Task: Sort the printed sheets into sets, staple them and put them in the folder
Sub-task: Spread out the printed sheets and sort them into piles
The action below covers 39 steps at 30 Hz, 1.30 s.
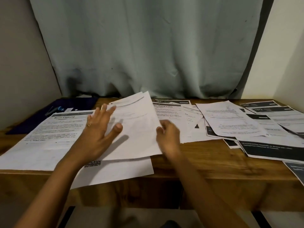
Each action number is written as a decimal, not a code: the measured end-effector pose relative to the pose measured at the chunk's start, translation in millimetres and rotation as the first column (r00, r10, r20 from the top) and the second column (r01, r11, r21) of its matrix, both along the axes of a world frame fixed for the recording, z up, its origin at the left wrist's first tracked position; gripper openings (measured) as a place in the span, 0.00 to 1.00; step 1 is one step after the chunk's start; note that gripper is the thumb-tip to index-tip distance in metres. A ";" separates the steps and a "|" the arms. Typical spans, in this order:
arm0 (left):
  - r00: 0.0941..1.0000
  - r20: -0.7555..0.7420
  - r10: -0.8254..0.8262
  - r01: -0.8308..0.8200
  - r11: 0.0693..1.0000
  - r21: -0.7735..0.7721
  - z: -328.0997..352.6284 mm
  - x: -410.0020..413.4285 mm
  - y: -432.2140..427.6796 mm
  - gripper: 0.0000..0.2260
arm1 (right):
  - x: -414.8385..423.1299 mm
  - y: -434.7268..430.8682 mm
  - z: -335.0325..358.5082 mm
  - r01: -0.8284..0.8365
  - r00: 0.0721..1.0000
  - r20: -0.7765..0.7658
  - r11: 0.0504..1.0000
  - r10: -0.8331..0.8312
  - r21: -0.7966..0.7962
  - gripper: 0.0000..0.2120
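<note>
Looking down from my remote seat, I saw the sheet set point(136, 125) at the middle of the counter point(205, 158), its far edge tilted up. My right hand point(167, 134), blurred, held its 3 o'clock edge with curled fingers point(160, 130). My left hand point(98, 130) lay over its 9 o'clock side, fingers point(107, 109) spread wide and holding nothing. A QR-code sheet point(115, 171) lay under the set at 6 o'clock, overhanging the counter's near edge. The Mirror Cleaning sheet point(54, 132) lay at 9 o'clock, the dark blue folder point(74, 104) at 10 o'clock, the Water Potted Plants sheet point(167, 111) at 1 o'clock. Loose sheets point(246, 122) overlapped at 3 o'clock. A grey-green curtain point(148, 46) hung at 12 o'clock.
</note>
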<state>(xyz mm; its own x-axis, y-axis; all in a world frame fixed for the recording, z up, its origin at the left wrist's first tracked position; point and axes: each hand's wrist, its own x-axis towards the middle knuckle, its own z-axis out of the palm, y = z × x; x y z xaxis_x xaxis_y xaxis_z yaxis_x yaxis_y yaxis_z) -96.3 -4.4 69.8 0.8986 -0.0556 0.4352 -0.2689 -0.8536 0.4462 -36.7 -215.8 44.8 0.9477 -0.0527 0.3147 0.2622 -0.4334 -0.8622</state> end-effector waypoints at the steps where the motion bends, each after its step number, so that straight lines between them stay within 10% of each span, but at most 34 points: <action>1: 0.999 -0.052 -0.010 0.012 0.999 0.044 -6.3 -4.3 0.6 0.41 | -2.0 10.0 -8.5 -0.018 1.000 -0.003 0.999 0.018 -0.049 0.13; 12: 0.909 -0.414 0.052 0.085 0.948 0.306 -67.7 -6.8 -7.2 0.51 | -5.9 26.0 -29.2 -0.083 0.996 -0.062 0.894 0.062 -0.441 0.21; 17: 0.932 -0.360 -0.027 0.122 0.963 0.242 -46.6 9.2 -18.7 0.52 | 34.1 -29.7 -7.6 0.099 0.993 -0.023 0.938 -0.113 -0.333 0.20; 25: 0.958 -0.276 -0.075 0.152 0.951 0.270 -52.1 66.6 -60.7 0.50 | 90.8 -73.0 -9.0 0.188 0.899 -0.182 0.727 -0.398 -0.660 0.27; 39: 0.938 -0.346 0.012 0.108 0.939 0.325 -74.3 76.8 -60.5 0.52 | 100.7 -87.8 -7.6 0.234 0.874 -0.321 0.895 -0.364 -0.380 0.12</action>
<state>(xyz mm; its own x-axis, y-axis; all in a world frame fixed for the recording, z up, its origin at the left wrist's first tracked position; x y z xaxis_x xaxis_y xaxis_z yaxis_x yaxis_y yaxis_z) -19.5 -64.8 -4.5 0.9802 -0.1907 0.0540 -0.1978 -0.9579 0.2079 64.0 -303.6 37.2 0.9501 -0.3116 -0.0108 -0.2388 -0.7050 -0.6677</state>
